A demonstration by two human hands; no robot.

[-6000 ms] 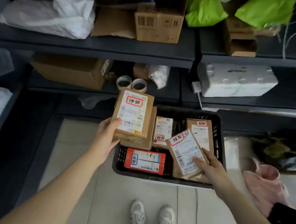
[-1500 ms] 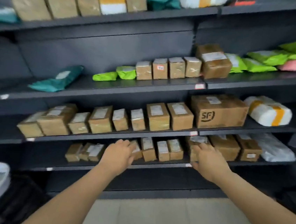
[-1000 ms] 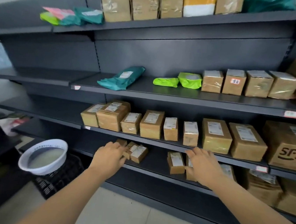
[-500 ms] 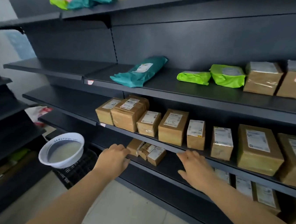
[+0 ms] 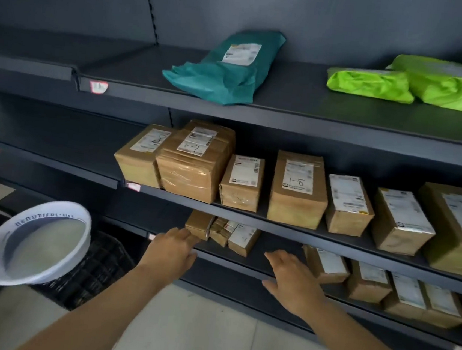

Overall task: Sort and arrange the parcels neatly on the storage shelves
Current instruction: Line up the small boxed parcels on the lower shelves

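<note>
Operator: Where is the head camera mounted?
Technician: On the person's head, facing forward and down at the shelves, obliquely, their right part nearest.
Operator: Range?
Technician: Close, within arm's reach; the wide-angle frame spans three shelf levels and floor.

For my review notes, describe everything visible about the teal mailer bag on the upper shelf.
The teal mailer bag looks like a soft, wrinkled plastic pouch. It lies flat on the dark upper shelf, set at an angle: its far end is near the back panel and its crumpled near end is close to the shelf's front edge. A white shipping label sits on its top face toward the far end. It lies alone, well apart from the green mailers to its right, and nothing rests on it.
</note>
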